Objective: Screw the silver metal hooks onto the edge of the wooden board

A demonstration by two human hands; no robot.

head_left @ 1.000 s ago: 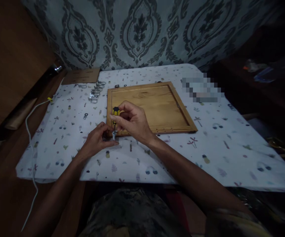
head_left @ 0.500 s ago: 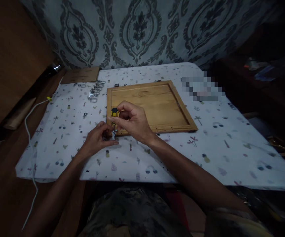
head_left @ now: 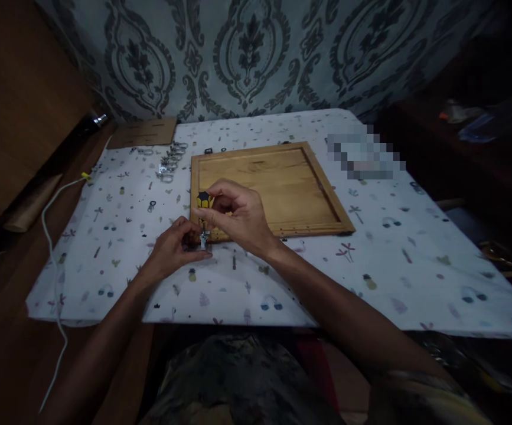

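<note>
A framed wooden cabinet door (head_left: 277, 195) lies flat on the table. At its near left corner sits a small silver metal hinge (head_left: 204, 239). My left hand (head_left: 173, 248) is closed around the hinge from the left, with the thumb along its near side. Upright over that corner stands a short screwdriver (head_left: 204, 199) with a black and yellow handle. My right hand (head_left: 242, 218) pinches this handle between thumb and fingers. The screwdriver's shaft points down at the hinge, though its tip is too small to make out.
Several metal hinges (head_left: 171, 159) lie in a row left of the door, near a piece of cardboard (head_left: 143, 133). A small dark metal part (head_left: 151, 206) rests on the patterned tablecloth (head_left: 318, 283). A white cord (head_left: 49, 236) hangs by the left edge.
The view has shifted very slightly. Both hands, the screwdriver and the hinge keep nearly the same places at the door's corner.
</note>
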